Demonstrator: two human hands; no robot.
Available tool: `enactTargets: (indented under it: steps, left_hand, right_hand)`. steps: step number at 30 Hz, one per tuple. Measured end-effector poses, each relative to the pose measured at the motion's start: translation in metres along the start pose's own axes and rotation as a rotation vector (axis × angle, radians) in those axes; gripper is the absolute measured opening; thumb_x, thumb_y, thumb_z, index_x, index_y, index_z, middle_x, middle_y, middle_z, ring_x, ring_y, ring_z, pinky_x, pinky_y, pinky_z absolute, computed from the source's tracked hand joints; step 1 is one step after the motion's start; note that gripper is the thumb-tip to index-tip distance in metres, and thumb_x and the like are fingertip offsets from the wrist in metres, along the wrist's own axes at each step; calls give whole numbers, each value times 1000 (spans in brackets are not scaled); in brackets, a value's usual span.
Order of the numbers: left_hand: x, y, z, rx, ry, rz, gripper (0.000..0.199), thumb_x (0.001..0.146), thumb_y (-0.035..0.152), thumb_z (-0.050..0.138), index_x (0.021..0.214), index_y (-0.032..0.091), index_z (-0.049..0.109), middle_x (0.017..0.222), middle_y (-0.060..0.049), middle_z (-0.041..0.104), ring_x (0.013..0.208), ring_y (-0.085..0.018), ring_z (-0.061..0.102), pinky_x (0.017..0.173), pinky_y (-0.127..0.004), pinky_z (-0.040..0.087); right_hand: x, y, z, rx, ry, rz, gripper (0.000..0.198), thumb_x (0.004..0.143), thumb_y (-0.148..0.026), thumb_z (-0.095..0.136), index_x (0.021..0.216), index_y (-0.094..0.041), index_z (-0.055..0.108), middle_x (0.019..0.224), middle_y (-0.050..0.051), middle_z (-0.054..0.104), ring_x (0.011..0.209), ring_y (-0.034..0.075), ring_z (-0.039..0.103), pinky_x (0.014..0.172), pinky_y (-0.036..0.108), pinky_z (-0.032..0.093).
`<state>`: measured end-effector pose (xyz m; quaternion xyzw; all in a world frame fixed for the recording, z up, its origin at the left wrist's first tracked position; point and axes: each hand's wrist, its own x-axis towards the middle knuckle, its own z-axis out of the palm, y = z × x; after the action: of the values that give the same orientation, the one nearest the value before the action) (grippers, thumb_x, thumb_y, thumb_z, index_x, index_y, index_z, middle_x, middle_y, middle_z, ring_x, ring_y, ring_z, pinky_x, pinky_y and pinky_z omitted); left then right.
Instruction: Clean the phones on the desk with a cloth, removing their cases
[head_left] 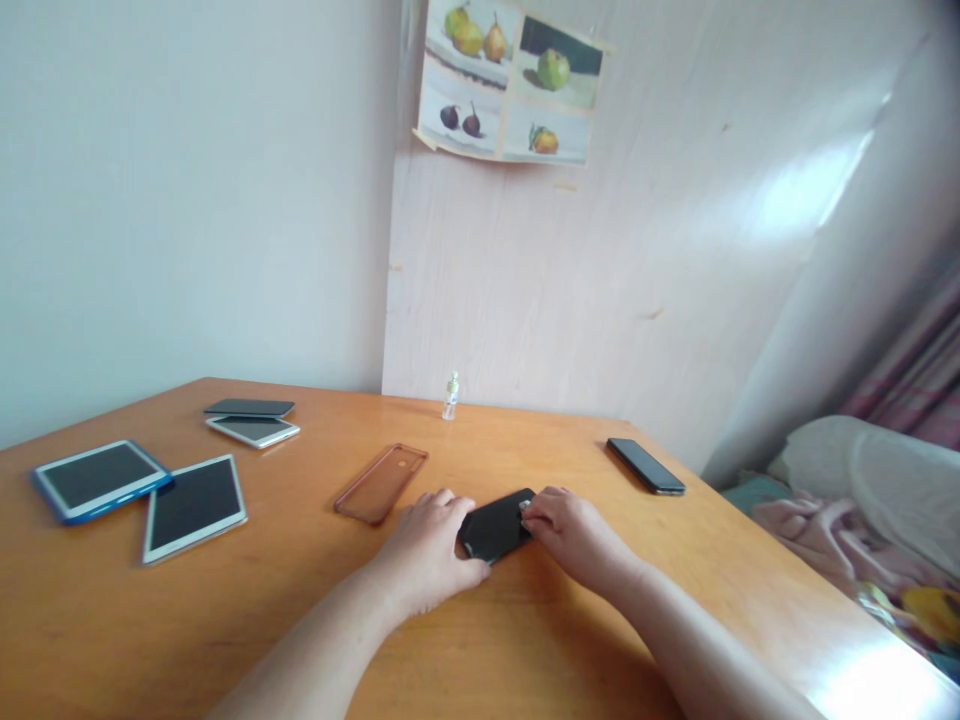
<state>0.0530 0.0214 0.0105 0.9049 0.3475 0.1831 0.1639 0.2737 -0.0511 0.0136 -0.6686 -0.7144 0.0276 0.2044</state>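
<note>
A black smartphone (495,526) lies on the wooden table in front of me, its dark surface facing up. My left hand (433,545) holds its left end, with the fingers at the far edge and the thumb at the near edge. Over the right end, my right hand (562,525) is closed in a pinch on a small whitish piece (525,508). Most of that piece is hidden by the fingers, so its kind is unclear. Left of the phone lies a translucent brown phone case (381,484).
On the table (300,600) at left lie a blue-cased tablet (101,475), a white tablet (193,505), a white device (255,430) and a dark one (250,407). A small bottle (451,397) stands near the wall. Another black phone (645,466) rests by the right edge.
</note>
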Motion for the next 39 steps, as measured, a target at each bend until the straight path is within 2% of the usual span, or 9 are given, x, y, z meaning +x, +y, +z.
enactTargets:
  steps: [4,7,12,20,24,27,30,34,39]
  left_hand:
    - [-1,-1,1,-19,3,-8,41,67,39,70,106,25,66,107,-7,63,104,-27,59,88,-34,45]
    - [-1,-1,1,-55,2,2,39,69,38,69,106,25,66,112,-7,62,107,-26,58,92,-33,44]
    - [0,-1,0,-76,-13,17,36,71,34,67,105,24,67,108,-6,64,106,-25,58,92,-32,43]
    - [1,-4,-1,-28,19,39,22,78,38,61,94,24,68,91,-4,68,92,-24,60,79,-31,43]
    - [-1,-1,-6,-90,28,34,25,91,42,47,98,26,66,92,-3,70,88,-20,62,75,-28,42]
    - [-2,2,-9,-98,22,52,35,98,43,33,89,25,61,79,-1,67,74,-17,61,65,-26,39]
    - [-2,5,-7,-86,32,35,42,100,46,24,82,24,55,70,0,62,64,-16,58,58,-26,34]
    - [-2,5,-2,-60,43,25,42,101,46,23,80,23,52,69,0,62,62,-16,58,56,-26,30]
    - [-2,2,0,11,51,42,23,97,37,40,85,23,55,80,-2,67,70,-17,61,58,-26,30]
  right_hand:
    - [7,27,0,3,57,207,13,85,-22,56,89,-19,68,93,7,66,89,19,61,79,29,43]
    - [8,34,1,20,75,286,14,86,-25,56,90,-18,67,93,7,67,90,20,61,80,30,43]
    - [11,35,6,81,100,322,12,83,-26,59,89,-19,68,93,6,69,89,19,61,78,29,43]
    - [14,38,12,306,181,384,17,83,-27,52,84,-18,66,73,2,67,66,15,60,60,25,44]
    - [11,32,7,471,227,387,26,87,-37,49,89,-17,65,70,2,64,62,14,57,57,24,43]
    - [10,29,1,669,289,388,29,84,-44,55,88,-17,66,67,1,61,58,13,52,53,24,41]
    - [11,27,0,752,351,372,30,81,-46,59,90,-18,67,69,1,62,58,13,50,53,24,39]
    - [13,30,3,690,407,346,31,79,-46,61,91,-18,68,73,2,65,64,15,54,57,26,42]
    - [13,34,1,450,464,271,28,82,-44,58,85,-20,71,80,5,66,76,20,60,69,31,45]
